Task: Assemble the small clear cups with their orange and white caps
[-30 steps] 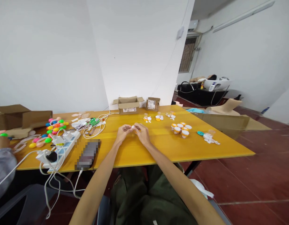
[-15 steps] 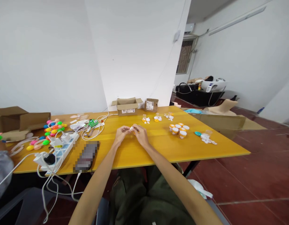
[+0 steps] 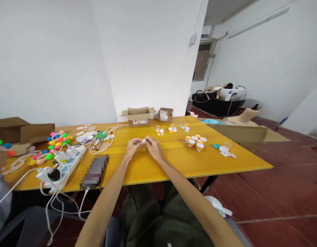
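**Head view: two hands close on one small white plastic piece [image 3: 143, 141]**

Nearest, two bare forearms reach out over the long yellow tabletop [image 3: 174, 164]. The left hand [image 3: 132, 147] and the right hand [image 3: 154, 149] meet fingertip to fingertip near the table's middle. Each pinches the piece from its own side, lifted just clear of the surface, probably so the fingers can get around it. Left of them lie a blurred dark phone [image 3: 95, 171] and a white power strip [image 3: 62, 164] trailing cables. Further right, a cluster of little orange-and-white jars [image 3: 195, 141] stands within easy reach. Farthest, an open brown cardboard box [image 3: 139, 116] sits by the white pillar.
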Demonstrator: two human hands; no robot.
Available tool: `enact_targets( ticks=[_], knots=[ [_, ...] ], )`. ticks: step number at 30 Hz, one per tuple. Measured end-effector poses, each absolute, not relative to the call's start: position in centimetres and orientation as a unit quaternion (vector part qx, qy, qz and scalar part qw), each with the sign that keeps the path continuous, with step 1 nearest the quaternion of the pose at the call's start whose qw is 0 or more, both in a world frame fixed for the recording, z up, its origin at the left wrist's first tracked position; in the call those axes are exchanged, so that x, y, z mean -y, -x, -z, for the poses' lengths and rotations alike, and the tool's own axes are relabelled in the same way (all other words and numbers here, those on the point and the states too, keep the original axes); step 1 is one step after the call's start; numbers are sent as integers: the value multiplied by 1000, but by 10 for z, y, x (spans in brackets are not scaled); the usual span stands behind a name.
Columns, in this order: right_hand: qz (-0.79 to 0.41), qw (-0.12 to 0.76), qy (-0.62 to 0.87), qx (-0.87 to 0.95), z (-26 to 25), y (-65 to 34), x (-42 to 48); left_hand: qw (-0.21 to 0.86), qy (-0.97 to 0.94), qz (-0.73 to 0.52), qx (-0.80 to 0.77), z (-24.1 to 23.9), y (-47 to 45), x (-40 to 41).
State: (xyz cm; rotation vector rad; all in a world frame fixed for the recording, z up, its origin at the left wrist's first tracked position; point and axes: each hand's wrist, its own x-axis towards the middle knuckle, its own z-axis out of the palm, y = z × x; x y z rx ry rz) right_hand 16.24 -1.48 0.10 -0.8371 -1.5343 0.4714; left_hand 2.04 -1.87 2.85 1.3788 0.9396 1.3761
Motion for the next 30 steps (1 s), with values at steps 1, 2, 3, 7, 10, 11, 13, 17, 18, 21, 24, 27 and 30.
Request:
enact_targets(
  ticks=[1,2,3,7,10,11,13,17,18,21,24,27,30],
  knots=[
    [-204,617,364,667,-1,-162,15,471,-561,-562,-384,-28,-21,19],
    [-202,616,365,668,-2,-162,15,471,-561,-562,-384,-28,-21,19],
    [-200,615,366,669,-2,-162,15,470,-561,-563,-384,-28,-21,18],
    [-190,608,366,679,-2,-162,16,468,-564,-564,-380,-27,-20,17],
    [-185,610,365,679,-1,-161,16,470,-565,-563,-378,-26,-20,16],
    [-184,612,365,677,-1,-161,16,471,-564,-563,-377,-26,-20,16],
    [-186,616,363,674,-1,-160,16,473,-562,-565,-376,-27,-20,16],
    [-192,622,354,672,-2,-160,17,470,-563,-566,-377,-27,-21,17],
    [-193,622,352,672,-2,-160,17,468,-566,-564,-378,-27,-21,18],
    [-196,618,353,674,-2,-160,16,463,-570,-563,-379,-28,-20,18],
    [-194,615,356,676,-1,-160,15,462,-571,-564,-377,-28,-20,17],
    [-183,613,356,681,0,-160,14,464,-571,-566,-372,-28,-20,16],
    [-176,610,352,688,0,-161,14,469,-569,-567,-367,-27,-20,15]
  ],
)
